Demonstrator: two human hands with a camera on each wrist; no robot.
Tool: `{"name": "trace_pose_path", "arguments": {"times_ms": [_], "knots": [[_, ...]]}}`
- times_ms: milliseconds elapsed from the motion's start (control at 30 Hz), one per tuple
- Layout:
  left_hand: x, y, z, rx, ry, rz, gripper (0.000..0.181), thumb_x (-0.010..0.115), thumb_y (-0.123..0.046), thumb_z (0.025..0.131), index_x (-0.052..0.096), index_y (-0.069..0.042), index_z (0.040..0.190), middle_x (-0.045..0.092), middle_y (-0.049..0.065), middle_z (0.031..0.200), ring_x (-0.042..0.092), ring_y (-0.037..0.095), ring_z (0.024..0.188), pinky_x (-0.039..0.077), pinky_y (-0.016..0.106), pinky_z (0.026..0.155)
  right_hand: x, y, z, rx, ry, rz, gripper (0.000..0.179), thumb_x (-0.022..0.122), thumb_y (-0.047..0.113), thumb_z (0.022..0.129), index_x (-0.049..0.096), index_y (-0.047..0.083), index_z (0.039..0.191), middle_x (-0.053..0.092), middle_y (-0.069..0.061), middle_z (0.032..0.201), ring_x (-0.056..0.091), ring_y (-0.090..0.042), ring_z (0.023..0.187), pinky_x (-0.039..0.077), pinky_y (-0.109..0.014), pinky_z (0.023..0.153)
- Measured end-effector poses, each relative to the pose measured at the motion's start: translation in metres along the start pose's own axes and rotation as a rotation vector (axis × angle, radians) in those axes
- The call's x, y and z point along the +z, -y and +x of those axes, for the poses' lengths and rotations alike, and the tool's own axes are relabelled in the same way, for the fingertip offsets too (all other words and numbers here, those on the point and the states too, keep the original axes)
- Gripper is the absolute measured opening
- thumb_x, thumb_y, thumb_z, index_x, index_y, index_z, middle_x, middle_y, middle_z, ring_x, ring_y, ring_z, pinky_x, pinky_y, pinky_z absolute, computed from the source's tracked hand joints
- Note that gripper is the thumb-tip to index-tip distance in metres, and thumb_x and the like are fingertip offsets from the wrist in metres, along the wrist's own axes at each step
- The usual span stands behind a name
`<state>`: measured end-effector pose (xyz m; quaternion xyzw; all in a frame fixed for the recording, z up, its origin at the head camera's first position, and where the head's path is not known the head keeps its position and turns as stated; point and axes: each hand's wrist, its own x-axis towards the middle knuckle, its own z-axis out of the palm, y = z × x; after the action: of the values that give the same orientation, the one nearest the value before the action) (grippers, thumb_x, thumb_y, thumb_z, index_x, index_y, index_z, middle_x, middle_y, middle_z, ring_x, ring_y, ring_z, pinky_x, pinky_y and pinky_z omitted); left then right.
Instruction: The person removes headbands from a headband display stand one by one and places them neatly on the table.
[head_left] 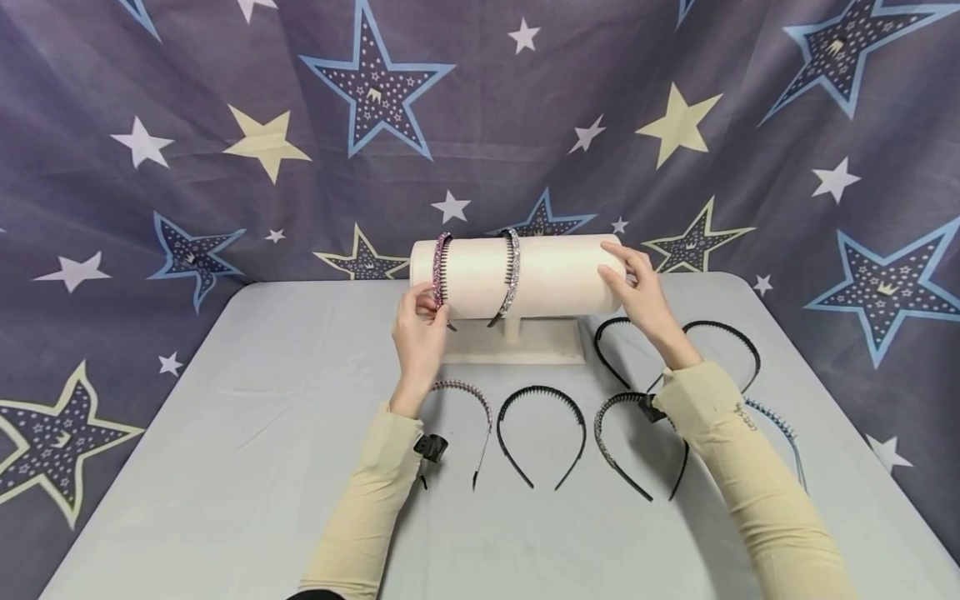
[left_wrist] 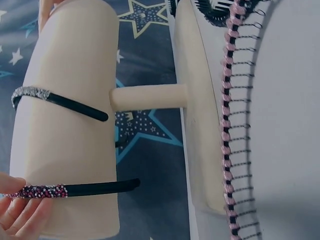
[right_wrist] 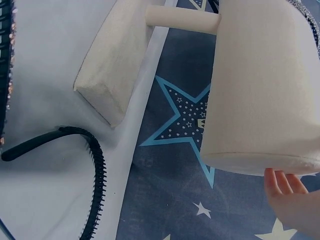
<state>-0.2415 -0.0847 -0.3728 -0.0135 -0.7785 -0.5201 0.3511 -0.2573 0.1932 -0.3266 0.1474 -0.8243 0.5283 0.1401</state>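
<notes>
A pink-and-black rhinestone headband (head_left: 439, 271) sits around the left end of a cream cylindrical display stand (head_left: 562, 275). My left hand (head_left: 420, 337) pinches that headband low on its front, thumb against fingers; the left wrist view shows the fingers (left_wrist: 31, 217) by its sparkly part. Farther right on the roll hangs a silver rhinestone headband (head_left: 513, 271), apart from both hands. At the roll's right end, my right hand (head_left: 643, 292) rests its fairly straight fingers and thumb on the end. In the right wrist view, fingertips (right_wrist: 282, 181) touch the end's rim.
On the grey table (head_left: 187, 467) lie several headbands: a pink beaded one (head_left: 480, 400), a black toothed one (head_left: 542, 389), a glittery one (head_left: 600, 421), a blue one (head_left: 776, 417) and black ones (head_left: 738, 333) behind. A starry cloth (head_left: 480, 108) hangs behind.
</notes>
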Motion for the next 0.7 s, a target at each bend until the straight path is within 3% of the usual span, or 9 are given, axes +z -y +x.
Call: {"name": "trace_pose_path", "arguments": {"times_ms": [333,700], "knots": [[-0.011,0.008,0.003,0.014,-0.026,0.01,0.029,0.063,0.007,0.074,0.056,0.004,0.101,0.056,0.014,0.081,0.056,0.023,0.073,0.049,0.022,0.061,-0.001,-0.03,0.01,-0.004,-0.007,0.0,0.044,0.049,0.023,0.091,0.042,0.009,0.132,0.032,-0.017,0.126,0.043,-0.021,0.103,0.047,-0.028,0.079],[-0.019,0.014,0.004,0.013,-0.065,-0.027,0.029,0.064,0.009,0.072,0.056,0.005,0.101,0.055,0.017,0.08,0.054,0.024,0.072,0.053,0.034,0.062,0.0,-0.032,0.01,0.0,-0.005,0.013,0.044,0.049,0.025,0.091,0.041,0.01,0.132,0.031,-0.017,0.126,0.042,-0.026,0.106,0.047,-0.037,0.082]]}}
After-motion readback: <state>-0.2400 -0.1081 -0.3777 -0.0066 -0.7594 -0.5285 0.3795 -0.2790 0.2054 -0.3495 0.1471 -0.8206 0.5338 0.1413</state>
